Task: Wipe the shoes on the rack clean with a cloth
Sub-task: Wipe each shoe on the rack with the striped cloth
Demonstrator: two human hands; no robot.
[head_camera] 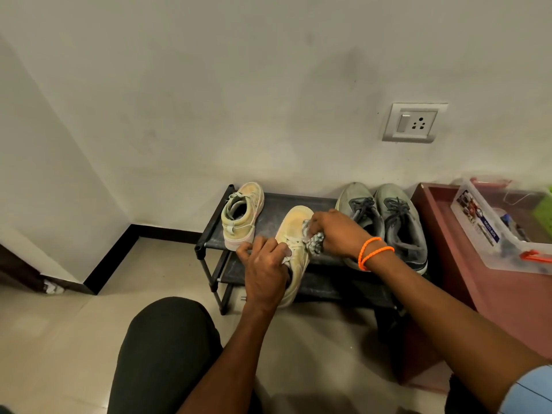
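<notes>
Head view: a person crouches before a low black shoe rack (298, 201) set against the wall.
Held shoe: pale yellow sneaker (294, 234), toe toward the wall, raised over the rack's front edge at its middle.
Left hand (265, 264): fingers curled round the sneaker's collar and heel, gripping it.
Right hand (337, 231): fingers bunched tight on a grey-white cloth (313, 243), pressed to the sneaker's right side by the laces.
Wrist: two orange bands (373, 252) on the right arm.
Rack, left end: matching pale sneaker (242, 216) on the top shelf, heel toward the person.
Rack, right end: pair of grey laced shoes (388, 222), side by side.
Right of rack: reddish cabinet (478, 288) bearing a clear plastic box (493, 228).
Wall above rack: switch and socket plate (413, 122).
</notes>
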